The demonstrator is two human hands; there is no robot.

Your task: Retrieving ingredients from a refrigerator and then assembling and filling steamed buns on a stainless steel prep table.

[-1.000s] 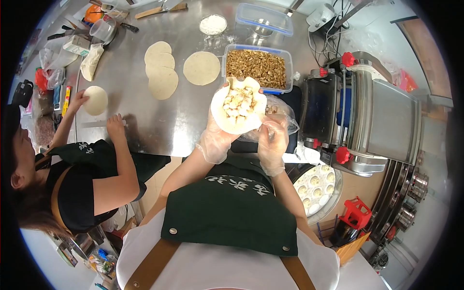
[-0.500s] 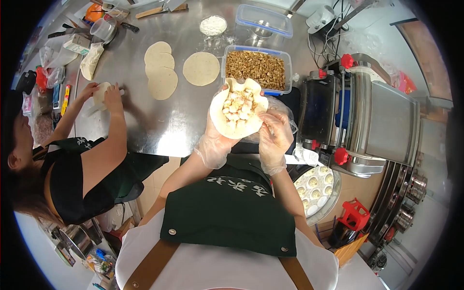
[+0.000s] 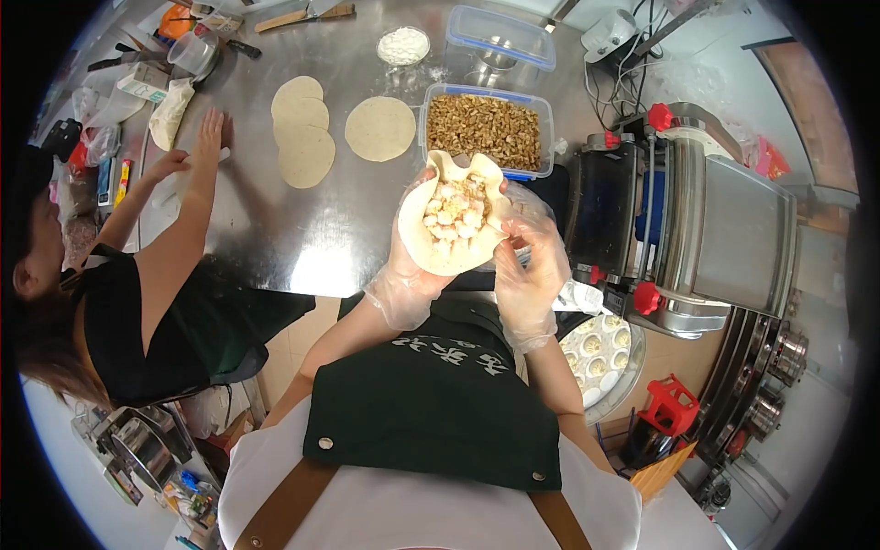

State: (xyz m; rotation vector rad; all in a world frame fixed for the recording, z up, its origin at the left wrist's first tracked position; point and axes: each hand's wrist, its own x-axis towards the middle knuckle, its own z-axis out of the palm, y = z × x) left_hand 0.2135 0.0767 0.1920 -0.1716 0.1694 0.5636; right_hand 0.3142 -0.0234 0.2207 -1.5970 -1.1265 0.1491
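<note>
My left hand (image 3: 403, 273), in a clear plastic glove, cups a round dough wrapper (image 3: 433, 247) from below. Pale cubed filling with crumbly bits (image 3: 456, 211) lies in the wrapper's middle, and its far edge is wavy. At the wrapper's right edge, my gloved right hand (image 3: 536, 261) pinches the dough between thumb and fingers. Just beyond my hands stands a clear tub with a blue rim (image 3: 424, 137), full of chopped brown nuts (image 3: 486, 128). A flat dough round (image 3: 380, 129) lies left of the tub.
Several overlapping dough rounds (image 3: 305, 158) lie farther left on the steel table (image 3: 275, 229). A bowl of white flour (image 3: 403, 46) stands at the back. A co-worker's hand (image 3: 211, 133) reaches over the table at left. At right are a roller machine (image 3: 678, 202) and a tray of filled cups (image 3: 632, 376).
My right hand has shifted slightly, still pinching the wrapper's right edge. At left, the co-worker's hands have moved off the dough round they held, one reaching farther across the table.
</note>
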